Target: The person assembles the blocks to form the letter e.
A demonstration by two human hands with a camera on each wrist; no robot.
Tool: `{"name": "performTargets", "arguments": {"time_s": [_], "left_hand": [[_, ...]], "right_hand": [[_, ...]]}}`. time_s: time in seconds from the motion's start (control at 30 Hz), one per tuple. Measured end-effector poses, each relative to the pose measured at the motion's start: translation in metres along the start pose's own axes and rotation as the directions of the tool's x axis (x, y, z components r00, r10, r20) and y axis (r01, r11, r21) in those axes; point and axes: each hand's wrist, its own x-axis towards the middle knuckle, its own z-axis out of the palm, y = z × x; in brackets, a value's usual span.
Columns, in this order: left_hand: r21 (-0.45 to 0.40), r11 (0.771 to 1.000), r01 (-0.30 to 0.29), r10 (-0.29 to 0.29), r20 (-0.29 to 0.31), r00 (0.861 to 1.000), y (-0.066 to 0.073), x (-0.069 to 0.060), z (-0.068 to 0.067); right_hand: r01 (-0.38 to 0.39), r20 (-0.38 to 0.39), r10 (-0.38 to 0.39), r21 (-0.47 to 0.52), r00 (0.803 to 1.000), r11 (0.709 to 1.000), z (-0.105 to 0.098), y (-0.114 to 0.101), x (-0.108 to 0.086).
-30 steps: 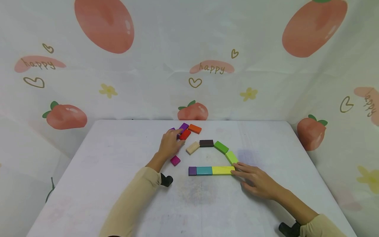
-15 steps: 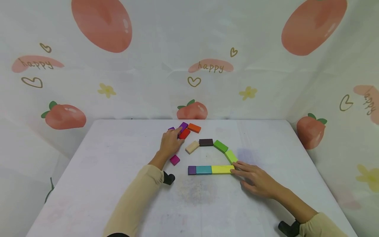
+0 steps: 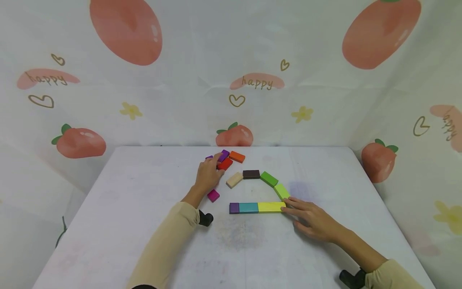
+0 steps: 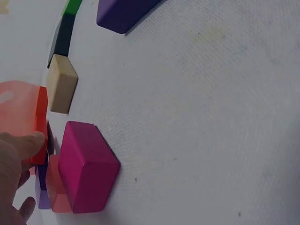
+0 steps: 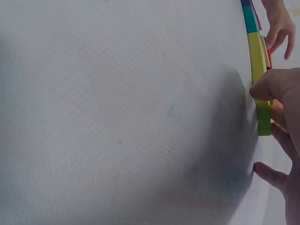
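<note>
My left hand (image 3: 207, 176) is at the loose blocks at the back, thumb against a red block (image 3: 225, 163), index fingertip beside a purple block (image 3: 224, 155). In the left wrist view, the thumb meets the red block (image 4: 41, 126); the other fingers are partly hidden. My right hand (image 3: 314, 220) has spread fingers, with fingertips touching the right end of a yellow block (image 3: 271, 207) and the lime block (image 3: 281, 192). Left of the yellow one lie a teal block (image 3: 248, 207) and a short purple block (image 3: 234, 208).
Green (image 3: 268, 178), dark brown (image 3: 251, 174) and beige (image 3: 234, 180) blocks continue a curve leftward from the lime one. An orange block (image 3: 237, 156) lies at the back, a magenta block (image 3: 213, 195) near my left wrist. A patterned cloth (image 3: 180, 100) hangs behind the table (image 3: 144, 228).
My left index fingertip has shifted slightly left off the purple block, and more of the red block's left end shows. My right hand and the blocks beside it have stayed put.
</note>
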Motion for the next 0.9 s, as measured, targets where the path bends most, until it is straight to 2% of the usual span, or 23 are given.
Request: {"name": "performTargets", "arguments": {"time_s": [0.2, 0.33, 0.5, 0.7, 0.9], "left_hand": [[-0.071, 0.997, -0.012, 0.009, -0.035, 0.999, -0.007, -0.005, -0.008], [-0.062, 0.997, -0.038, 0.035, -0.052, 0.998, -0.013, -0.011, -0.013], [-0.054, 0.995, -0.085, 0.081, -0.074, 0.994, -0.015, -0.026, -0.019], [-0.043, 0.984, -0.173, 0.169, -0.092, 0.981, -0.011, -0.046, -0.022], [-0.03, 0.967, -0.253, 0.248, -0.118, 0.962, 0.002, -0.064, -0.024]], "right_hand": [[-0.011, 0.008, 0.011, 0.006, 1.0, 1.0, 0.0, -0.002, 0.001], [-0.013, 0.012, 0.013, 0.0, 1.0, 1.0, -0.001, -0.002, 0.001], [-0.011, 0.012, 0.011, -0.004, 1.0, 1.0, -0.001, -0.002, 0.001], [-0.001, 0.004, 0.002, -0.007, 1.0, 1.0, -0.002, -0.002, 0.001], [-0.001, 0.003, 0.001, -0.001, 1.0, 1.0, -0.001, 0.0, 0.0]]}}
